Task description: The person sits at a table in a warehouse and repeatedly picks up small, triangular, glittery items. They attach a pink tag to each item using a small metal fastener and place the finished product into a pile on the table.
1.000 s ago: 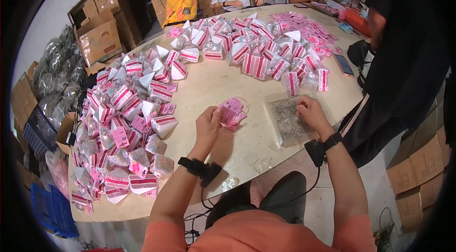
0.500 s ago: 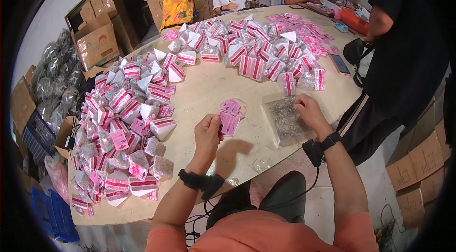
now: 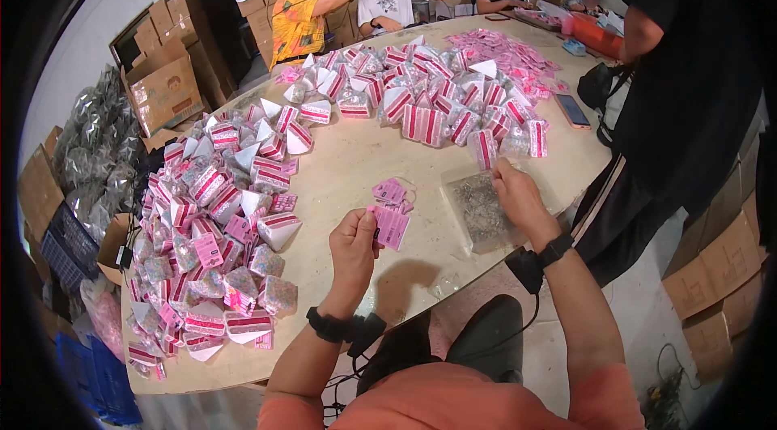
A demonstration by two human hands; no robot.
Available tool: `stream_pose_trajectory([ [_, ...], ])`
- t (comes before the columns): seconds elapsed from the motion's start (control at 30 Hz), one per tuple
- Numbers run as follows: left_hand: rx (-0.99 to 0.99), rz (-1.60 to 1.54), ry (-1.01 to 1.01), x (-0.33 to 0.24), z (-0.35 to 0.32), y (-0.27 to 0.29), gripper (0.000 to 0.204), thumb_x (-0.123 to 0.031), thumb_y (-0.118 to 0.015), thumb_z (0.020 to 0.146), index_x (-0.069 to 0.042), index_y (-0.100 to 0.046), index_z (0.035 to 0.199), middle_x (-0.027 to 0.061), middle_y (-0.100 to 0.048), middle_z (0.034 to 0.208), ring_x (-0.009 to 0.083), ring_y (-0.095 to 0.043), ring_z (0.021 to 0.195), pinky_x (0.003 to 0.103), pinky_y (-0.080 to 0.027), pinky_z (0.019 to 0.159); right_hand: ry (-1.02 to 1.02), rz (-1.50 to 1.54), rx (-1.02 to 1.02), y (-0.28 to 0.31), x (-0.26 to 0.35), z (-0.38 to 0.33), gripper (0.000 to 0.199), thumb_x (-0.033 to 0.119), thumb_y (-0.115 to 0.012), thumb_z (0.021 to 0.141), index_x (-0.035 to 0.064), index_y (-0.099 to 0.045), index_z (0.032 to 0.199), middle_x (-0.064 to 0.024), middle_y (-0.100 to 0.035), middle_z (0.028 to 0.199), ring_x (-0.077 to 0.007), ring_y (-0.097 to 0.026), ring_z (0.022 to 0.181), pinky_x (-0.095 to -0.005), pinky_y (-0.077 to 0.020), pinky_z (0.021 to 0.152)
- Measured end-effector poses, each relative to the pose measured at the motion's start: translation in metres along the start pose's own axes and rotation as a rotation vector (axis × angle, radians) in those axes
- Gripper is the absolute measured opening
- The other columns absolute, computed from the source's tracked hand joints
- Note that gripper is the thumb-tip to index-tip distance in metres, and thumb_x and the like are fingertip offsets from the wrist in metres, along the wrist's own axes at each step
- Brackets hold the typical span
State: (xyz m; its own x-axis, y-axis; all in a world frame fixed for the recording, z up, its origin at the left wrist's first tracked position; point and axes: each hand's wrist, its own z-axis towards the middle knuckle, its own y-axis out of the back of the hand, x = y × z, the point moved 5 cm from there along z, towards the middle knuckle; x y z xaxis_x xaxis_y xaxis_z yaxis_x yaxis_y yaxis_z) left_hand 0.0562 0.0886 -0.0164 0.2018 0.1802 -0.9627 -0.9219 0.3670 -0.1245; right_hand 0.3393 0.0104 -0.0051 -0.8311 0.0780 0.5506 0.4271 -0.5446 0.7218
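Leftmost, beyond the edge of the worktop, we find clear plastic bags and a blue crate, both outside the reach of either hand. Along the left edge we note a heap of wedge-shaped packages, striped pink and white; we judge it kept to that side to give the hands room. Near the front edge, right of this heap, we locate the left hand. Its thumb and fingers pinch a pink card by one side above the worktop, which leaves most of the card exposed, probably for easy access. A second pink card shows just beyond; we cannot tell whether it hangs from the same grip or rests on the surface. Toward the far edge we see a farther heap of similar packages, well apart from the hands. Near the front edge, right of centre, sits a clear tray of fine loose pieces, seemingly placed for a short reach. The right hand is poised over its far side, thumb and fingertips drawn together; we cannot tell whether they pinch a piece. Toward the far right corner lies a spread of pink packets. By the right edge we note a phone and a standing person in black, who may limit access there
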Motion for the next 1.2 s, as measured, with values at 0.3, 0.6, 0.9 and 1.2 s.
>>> stream_pose_trajectory([
  [0.3, -0.005, 0.005, -0.093, -0.024, -0.017, -0.01, 0.024, -0.022, -0.049, 0.097, -0.002, -0.06, 0.089, -0.0019, -0.053, 0.063, 0.0036, -0.042, 0.047, 0.019, -0.033, 0.042, -0.005, 0.503, 0.0, -0.008, 0.022, -0.025, 0.008, 0.003, -0.06, 0.079, 0.0019, -0.054, 0.083, -0.0078, -0.057, 0.071, -0.0192, -0.059, 0.067, -0.0321, -0.0454, 0.059],
  [0.6, 0.005, -0.085, 0.03, -0.019, -0.027, -0.017, 0.022, -0.02, -0.049, 0.097, -0.001, -0.06, 0.091, -0.0009, -0.054, 0.064, 0.0036, -0.043, 0.049, 0.018, -0.034, 0.043, -0.282, 1.411, 0.151, -0.052, 0.078, -0.071, 0.008, 0.01, -0.063, 0.085, 0.0049, -0.058, 0.09, -0.0028, -0.06, 0.087, -0.0083, -0.056, 0.08, -0.0227, -0.0447, 0.065],
  [0.9, -0.008, -0.076, 0.115, 0.007, -0.031, -0.012, 0.022, -0.019, -0.048, 0.097, -0.002, -0.059, 0.091, -0.0007, -0.053, 0.063, 0.0037, -0.042, 0.047, 0.018, -0.034, 0.042, -0.32, 1.742, 0.16, -0.053, 0.111, -0.074, 0.012, 0.013, -0.062, 0.087, 0.0043, -0.057, 0.094, -0.0091, -0.06, 0.105, -0.0179, -0.054, 0.1, -0.0364, -0.0403, 0.09],
  [1.2, 0.007, 0.282, -0.145, -0.004, -0.043, -0.014, 0.023, -0.014, -0.057, 0.088, -0.003, -0.055, 0.108, 0.0062, -0.058, 0.096, 0.0129, -0.056, 0.083, 0.025, -0.046, 0.066, -0.349, 1.689, 0.132, -0.052, 0.119, -0.075, 0.007, 0.007, -0.057, 0.089, 0.0006, -0.056, 0.092, -0.0111, -0.064, 0.089, -0.0148, -0.059, 0.082, -0.0273, -0.0461, 0.078],
])
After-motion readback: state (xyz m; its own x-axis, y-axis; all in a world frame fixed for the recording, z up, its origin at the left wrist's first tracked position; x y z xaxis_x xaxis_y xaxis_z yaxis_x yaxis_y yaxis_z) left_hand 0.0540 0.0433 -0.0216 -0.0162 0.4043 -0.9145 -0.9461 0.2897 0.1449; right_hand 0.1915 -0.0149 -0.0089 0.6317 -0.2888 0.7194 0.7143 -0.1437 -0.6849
